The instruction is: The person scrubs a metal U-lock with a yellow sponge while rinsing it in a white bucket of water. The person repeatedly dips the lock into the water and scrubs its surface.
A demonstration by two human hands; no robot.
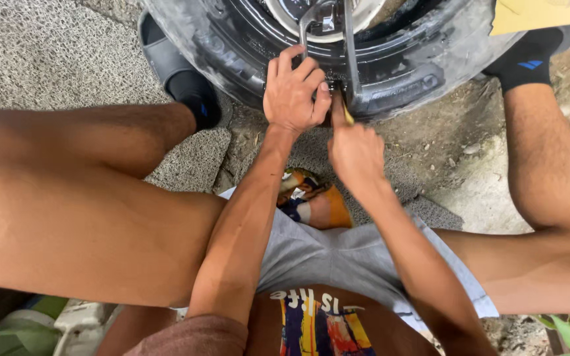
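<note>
A black tyre (232,46) on a silver wheel rim (377,13) stands upright at the top of the head view, between my knees. My left hand (295,92) presses on the tyre's sidewall and grips a bent metal tyre lever (306,26) hooked over the rim. My right hand (356,155) is closed around a wooden-handled tool (339,109) whose tip meets the tyre bead. A second metal lever (351,53) stands upright just right of my left hand, stuck between tyre and rim.
My feet in dark socks (196,95) and grey slides flank the tyre. A grey textured mat (41,53) covers the ground at left; bare gritty concrete (470,165) lies at right. An orange patterned cloth (315,201) lies below my hands. A yellow board (542,13) is at top right.
</note>
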